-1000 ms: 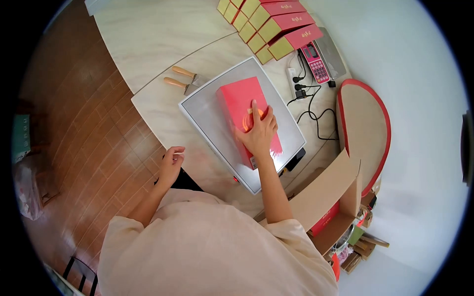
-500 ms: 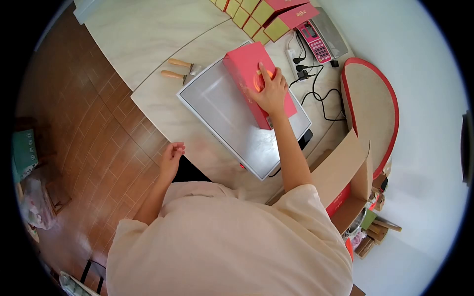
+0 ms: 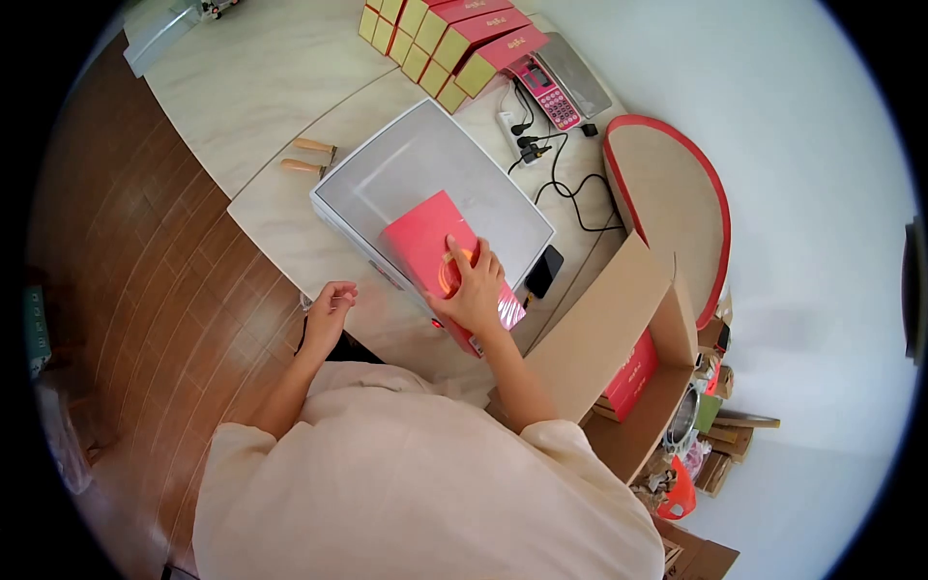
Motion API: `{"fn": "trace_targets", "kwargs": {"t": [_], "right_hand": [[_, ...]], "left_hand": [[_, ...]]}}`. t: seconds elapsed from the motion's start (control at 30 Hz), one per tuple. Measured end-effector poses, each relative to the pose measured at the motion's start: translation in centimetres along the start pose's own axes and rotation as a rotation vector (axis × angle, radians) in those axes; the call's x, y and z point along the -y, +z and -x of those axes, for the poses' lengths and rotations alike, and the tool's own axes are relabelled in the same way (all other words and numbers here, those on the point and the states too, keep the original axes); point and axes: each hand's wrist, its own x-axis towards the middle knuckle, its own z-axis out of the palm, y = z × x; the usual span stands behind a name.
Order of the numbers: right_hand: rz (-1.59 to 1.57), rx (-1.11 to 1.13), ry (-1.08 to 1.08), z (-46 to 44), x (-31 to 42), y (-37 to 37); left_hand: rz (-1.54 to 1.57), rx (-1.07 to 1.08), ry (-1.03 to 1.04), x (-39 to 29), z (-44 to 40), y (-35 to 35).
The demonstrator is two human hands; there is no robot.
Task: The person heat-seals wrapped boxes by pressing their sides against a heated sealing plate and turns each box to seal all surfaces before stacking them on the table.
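Note:
My right hand (image 3: 472, 292) grips a pink-red gift box (image 3: 425, 230) from above, fingers and thumb across its width. Tilted over the near side of a flat grey-topped device (image 3: 425, 145) with a white frame, the box reaches past the device's front edge. Whether its underside touches the surface, I cannot tell. Close to the table's near edge, my left hand (image 3: 332, 307) hangs with its fingers loosely curled and apart, holding nothing. A small red light glows on the device's front, beside the box.
Pink and gold boxes (image 3: 454, 43) are stacked at the back. Two wooden-handled tools (image 3: 307, 155) lie left of the device. Cables, a power strip (image 3: 512, 130), a pink keypad scale (image 3: 551, 97) and a phone (image 3: 544, 271) are at right. An open carton (image 3: 604, 319) holds a red box (image 3: 630, 379).
My right hand has drawn the pink-red box toward me, from the device's middle to its front edge. The left hand has barely moved. The camera view has shifted.

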Motion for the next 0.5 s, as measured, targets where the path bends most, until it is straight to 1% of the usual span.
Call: {"fn": "trace_targets", "kwargs": {"t": [0.07,0.1,0.17,0.2,0.27,0.3,0.33,0.37,0.4,0.43,0.5], "right_hand": [[-0.008,0.012,-0.007,1.2,0.1,-0.3],[-0.088,0.011,-0.002,1.6,0.5,-0.7],[-0.218,-0.028,0.015,2.5,1.0,-1.9],[-0.220,-0.035,0.035,3.0,1.3,-2.8],[-1.359,0.172,0.420,3.7,1.5,-4.6],[-1.676,0.059,0.408,3.9,1.8,-5.4],[-1.965,0.079,0.522,4.9,0.1,-4.7],[-2.206,-0.012,0.409,5.4,-1.3,-3.6],[-2.452,-0.079,0.272,5.1,-1.1,-4.0],[-2.612,-0.078,0.194,5.1,-1.1,-3.8],[-2.764,-0.062,0.116,5.3,-0.8,-3.3]], "left_hand": [[0.022,0.032,0.042,0.4,-0.1,-0.1],[0.015,0.041,0.046,0.1,0.0,-0.1],[0.005,0.047,-0.006,-0.6,0.2,-0.2],[-0.006,0.064,-0.010,-1.1,0.3,0.0],[0.025,0.089,-0.028,-2.5,0.0,0.7],[0.039,0.115,-0.018,-3.7,0.1,1.4],[0.017,0.142,-0.020,-4.7,0.1,2.1],[0.050,0.170,-0.006,-5.6,0.0,2.8],[0.082,0.200,0.008,-6.2,0.0,3.5],[0.090,0.228,0.025,-6.5,0.0,4.2],[0.061,0.281,0.045,-7.6,0.6,5.2]]}}
